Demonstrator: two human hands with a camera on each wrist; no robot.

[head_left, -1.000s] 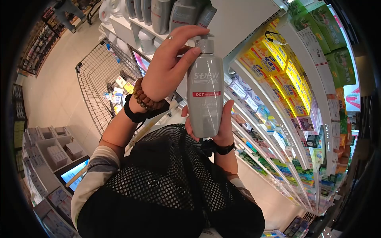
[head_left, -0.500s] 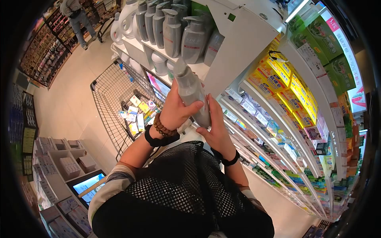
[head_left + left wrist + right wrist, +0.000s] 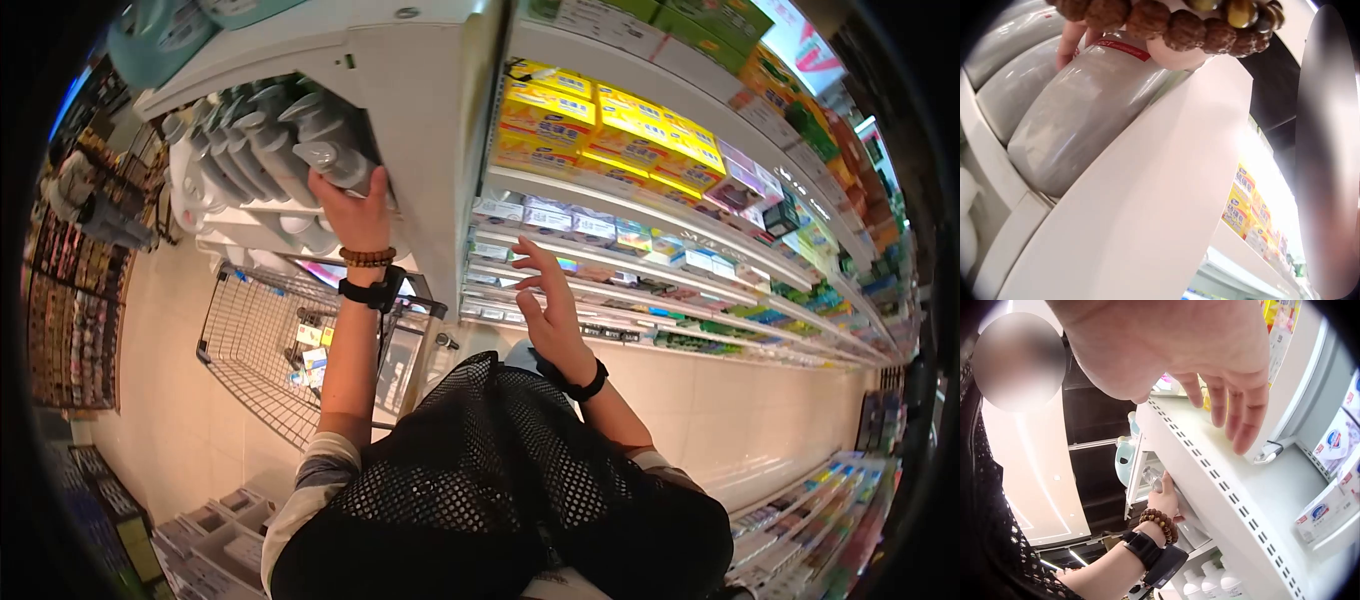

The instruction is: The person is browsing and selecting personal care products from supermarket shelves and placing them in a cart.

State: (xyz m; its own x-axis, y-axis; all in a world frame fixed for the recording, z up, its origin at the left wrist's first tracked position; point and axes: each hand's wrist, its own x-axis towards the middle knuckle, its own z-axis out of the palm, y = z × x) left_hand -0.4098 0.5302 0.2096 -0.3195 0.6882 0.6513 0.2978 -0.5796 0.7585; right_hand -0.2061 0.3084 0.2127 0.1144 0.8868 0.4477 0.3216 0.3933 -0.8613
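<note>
My left hand [image 3: 352, 215], with a beaded bracelet at its wrist, grips a grey pump bottle [image 3: 338, 163] at the right end of a row of similar bottles [image 3: 262, 142]. In the left wrist view this bottle [image 3: 1085, 119] shows a red label band, and its base is right at the shelf's front edge. Fingers and thumb reach around its body. Off to the right, my right hand [image 3: 552, 312] is held in the air with its fingers loosely spread and nothing in them. The right wrist view shows this hand [image 3: 1179, 344] in front of the white shelf side.
A white shelf side panel [image 3: 425, 150] stands just right of the bottle. Yellow soap boxes [image 3: 620, 125] fill a shelf farther right. Below the left arm is a wire shopping cart [image 3: 255, 340] with small packages. A person [image 3: 95, 205] stands at the far left.
The grey bottle went from both hands in front of the body to the shelf row, in the left hand. The right hand let go of it. The view has turned left.
</note>
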